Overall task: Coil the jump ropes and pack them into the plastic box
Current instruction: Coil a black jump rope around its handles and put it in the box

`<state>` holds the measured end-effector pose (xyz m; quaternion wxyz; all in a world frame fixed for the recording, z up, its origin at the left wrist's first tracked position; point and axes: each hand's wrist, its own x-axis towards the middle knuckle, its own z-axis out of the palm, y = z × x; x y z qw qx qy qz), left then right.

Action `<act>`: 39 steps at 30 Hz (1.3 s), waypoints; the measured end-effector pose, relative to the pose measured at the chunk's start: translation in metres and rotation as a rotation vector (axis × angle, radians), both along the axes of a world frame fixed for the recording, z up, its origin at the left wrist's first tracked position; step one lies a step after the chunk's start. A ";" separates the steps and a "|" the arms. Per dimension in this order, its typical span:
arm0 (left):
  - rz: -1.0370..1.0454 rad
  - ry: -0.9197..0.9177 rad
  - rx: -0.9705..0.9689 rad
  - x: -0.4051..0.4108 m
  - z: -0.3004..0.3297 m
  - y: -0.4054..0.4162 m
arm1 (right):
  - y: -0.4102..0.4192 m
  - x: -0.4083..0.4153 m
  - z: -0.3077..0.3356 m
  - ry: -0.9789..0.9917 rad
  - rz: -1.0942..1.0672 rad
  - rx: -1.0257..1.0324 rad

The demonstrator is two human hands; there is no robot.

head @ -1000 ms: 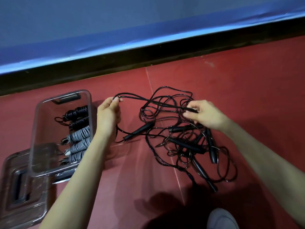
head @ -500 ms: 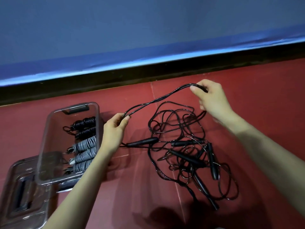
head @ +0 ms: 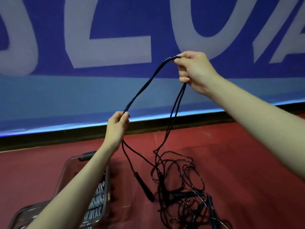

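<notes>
Black jump rope (head: 145,86) hangs doubled between my hands: my right hand (head: 196,71) pinches it high, my left hand (head: 117,126) pinches it lower. Its strands fall to the tangled ropes (head: 181,187) on the red floor (head: 239,162), beside the clear plastic box (head: 66,171).

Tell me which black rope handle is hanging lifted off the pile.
The leftmost handle, dangling on the rope below the left hand; the others lie in the tangle.

Both hands, left hand (head: 117,125) and right hand (head: 195,70), pinch a doubled black jump rope (head: 145,85) raised above the tangled pile (head: 184,192) on the red floor (head: 239,171).
</notes>
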<state>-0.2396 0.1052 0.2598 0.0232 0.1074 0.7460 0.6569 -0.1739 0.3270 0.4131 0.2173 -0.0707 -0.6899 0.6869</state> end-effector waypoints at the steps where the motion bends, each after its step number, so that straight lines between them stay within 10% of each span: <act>1: -0.012 -0.005 -0.004 -0.001 0.008 -0.001 | 0.000 -0.002 0.013 -0.012 0.009 0.057; 21: -0.305 0.198 0.079 -0.016 0.194 0.026 | -0.036 -0.016 0.189 0.158 -0.125 0.495; 30: -0.365 0.184 0.379 -0.019 0.242 0.047 | -0.031 -0.019 0.164 0.151 -0.218 0.785; 39: -0.232 0.243 0.339 -0.047 0.242 0.051 | 0.034 -0.055 0.076 -0.328 -0.105 0.933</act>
